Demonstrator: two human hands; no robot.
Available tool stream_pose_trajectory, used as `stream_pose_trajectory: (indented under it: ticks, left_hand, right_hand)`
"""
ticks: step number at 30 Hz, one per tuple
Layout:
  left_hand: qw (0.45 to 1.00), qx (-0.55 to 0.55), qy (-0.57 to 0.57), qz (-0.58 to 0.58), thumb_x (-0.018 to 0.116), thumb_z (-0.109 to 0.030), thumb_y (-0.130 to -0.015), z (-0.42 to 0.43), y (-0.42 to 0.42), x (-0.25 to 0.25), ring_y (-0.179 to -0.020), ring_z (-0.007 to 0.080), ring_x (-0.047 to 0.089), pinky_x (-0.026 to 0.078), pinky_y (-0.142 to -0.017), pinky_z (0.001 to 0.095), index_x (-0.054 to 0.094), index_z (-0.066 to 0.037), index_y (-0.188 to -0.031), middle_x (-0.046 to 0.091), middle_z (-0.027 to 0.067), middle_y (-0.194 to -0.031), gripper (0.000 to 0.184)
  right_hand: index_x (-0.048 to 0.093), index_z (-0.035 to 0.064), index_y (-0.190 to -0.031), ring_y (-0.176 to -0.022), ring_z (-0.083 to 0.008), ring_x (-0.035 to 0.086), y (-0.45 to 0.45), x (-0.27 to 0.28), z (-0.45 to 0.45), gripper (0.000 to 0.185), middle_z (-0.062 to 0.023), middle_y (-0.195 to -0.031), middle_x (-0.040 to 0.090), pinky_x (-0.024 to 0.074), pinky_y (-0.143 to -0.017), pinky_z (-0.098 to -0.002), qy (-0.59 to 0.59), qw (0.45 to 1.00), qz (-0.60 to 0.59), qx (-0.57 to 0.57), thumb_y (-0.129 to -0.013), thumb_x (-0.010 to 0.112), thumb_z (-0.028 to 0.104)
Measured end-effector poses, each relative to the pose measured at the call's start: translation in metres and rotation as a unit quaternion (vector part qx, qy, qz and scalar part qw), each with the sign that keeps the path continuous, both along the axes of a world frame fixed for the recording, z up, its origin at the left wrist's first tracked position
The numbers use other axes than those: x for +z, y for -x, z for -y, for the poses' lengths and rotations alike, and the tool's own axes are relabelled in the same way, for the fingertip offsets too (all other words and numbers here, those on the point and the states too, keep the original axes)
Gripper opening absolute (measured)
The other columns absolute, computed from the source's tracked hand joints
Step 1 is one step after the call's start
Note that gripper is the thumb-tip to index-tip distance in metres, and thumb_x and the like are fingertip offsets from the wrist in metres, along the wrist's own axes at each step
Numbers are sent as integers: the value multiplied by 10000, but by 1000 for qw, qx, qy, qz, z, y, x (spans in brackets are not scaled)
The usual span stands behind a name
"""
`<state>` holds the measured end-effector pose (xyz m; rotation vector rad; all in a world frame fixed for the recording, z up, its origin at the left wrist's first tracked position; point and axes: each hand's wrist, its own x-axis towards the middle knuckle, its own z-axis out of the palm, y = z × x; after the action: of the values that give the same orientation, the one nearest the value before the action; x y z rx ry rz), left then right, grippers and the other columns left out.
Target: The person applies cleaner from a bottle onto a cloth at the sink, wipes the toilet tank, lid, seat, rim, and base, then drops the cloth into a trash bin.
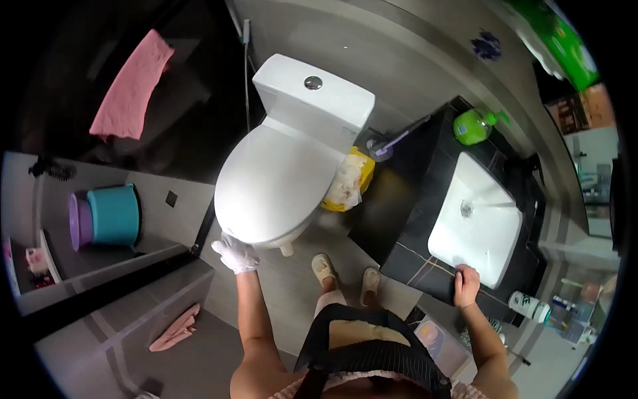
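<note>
My left hand [238, 255], in a thin white glove, is at the front edge of the closed white toilet lid [279, 179]. Its visible fingers are apart and touch the rim; some fingertips are hard to make out. The toilet tank [316, 93] with its round silver flush button [313, 83] stands behind the lid. My bare right hand [466, 286] rests at the front of the black counter [415, 266], its fingers curled over the edge beside the white sink [475, 226].
Between toilet and counter sit a yellow-lined bin with crumpled tissue [349, 183] and a toilet brush holder [380, 147]. A green soap bottle [473, 127] and a white bottle [529, 306] flank the sink. A teal bucket [114, 214], purple bucket [80, 221] and pink towel [136, 90] are left.
</note>
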<state>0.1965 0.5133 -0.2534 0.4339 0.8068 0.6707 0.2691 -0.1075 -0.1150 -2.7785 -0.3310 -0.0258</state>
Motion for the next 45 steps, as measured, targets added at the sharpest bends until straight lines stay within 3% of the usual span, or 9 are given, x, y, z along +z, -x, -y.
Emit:
stream_pose_trajectory:
  ticks: [4,10,12,15,20,22,32,39,45]
  left_hand:
    - [924,36,-173,-340,521,-410,-927,29,-83,133,-990,199,547,456,-897,375,552,-23,-1119,579,74,-1151,433]
    - [949,36,-207,-236,510,-466,-898,53,-182,185,-1088,266,581,481,-907,412,547,33,-1207,633,173,-1157,588]
    - [659,-58,-503,-556,470,-261,-984,55,-204,181,-914,320,656,530,-805,415,544,4,-1016,664,189,-1078,277]
    - [783,-28,-506,-361,503,-405,-955,14,-222,100,-1143,296,585,494,-915,386,598,-11,-1010,636,184,-1221,409]
    - [248,141,-836,-469,577,-411,-881,40,-223,88,-1311,351,445,328,-1083,552,639,-51,-1005,619,139,-1209,386]
    - [289,144,-824,-465,565,-420,-886,60,-218,76,-1352,322,396,243,-1122,581,686,-100,-1000,629,106,-1194,360]
    - [-90,-398,-863,-299,434,-422,-989,160,-280,-10,-1169,326,546,369,-993,504,629,-13,-1169,633,177,-1232,488]
    - [-361,-348,-835,-228,382,-324,-985,168,-288,-123,-1344,412,408,333,-1085,499,362,21,-1492,364,243,-1525,614]
    - [-445,-375,-789,-199,419,-266,-984,169,-281,-56,-1447,425,276,217,-1163,561,296,-1,-1532,249,206,-1602,621]
  right_hand:
    - [526,33,-1288,-1273,-423,456,-15,8,4,467,-244,-1387,471,353,-1074,-493,37,999,20,9,-867,621,212]
    - [435,-29,-1415,-1367,-426,378,-212,128,57,518,-259,-1478,392,299,-1134,-472,77,912,391,-94,-999,549,257]
    - [398,22,-1463,-1293,-374,501,-238,110,93,505,-200,-1498,424,395,-1078,-414,7,975,210,-80,-1023,501,249]
    - [329,75,-1515,-1276,-362,528,-218,81,76,541,-151,-1541,389,461,-1026,-397,-2,981,162,-109,-1017,494,208]
    - [418,80,-1477,-1390,-386,388,-202,86,84,519,-161,-1568,324,361,-1107,-459,22,978,203,-53,-980,536,168]
    - [438,59,-1459,-1427,-420,311,-170,71,92,530,-217,-1552,306,297,-1143,-488,5,984,176,-38,-949,555,142]
    - [468,-15,-1389,-1363,-446,371,44,-13,62,524,-272,-1504,354,229,-1137,-578,58,994,-24,-87,-976,453,307]
    - [472,1,-1390,-1337,-430,414,40,-15,57,645,-247,-1462,423,240,-1131,-597,76,991,-7,-108,-956,416,476]
    - [473,14,-1387,-1329,-414,424,41,-12,54,624,-223,-1449,446,238,-1140,-571,85,990,1,-110,-922,481,431]
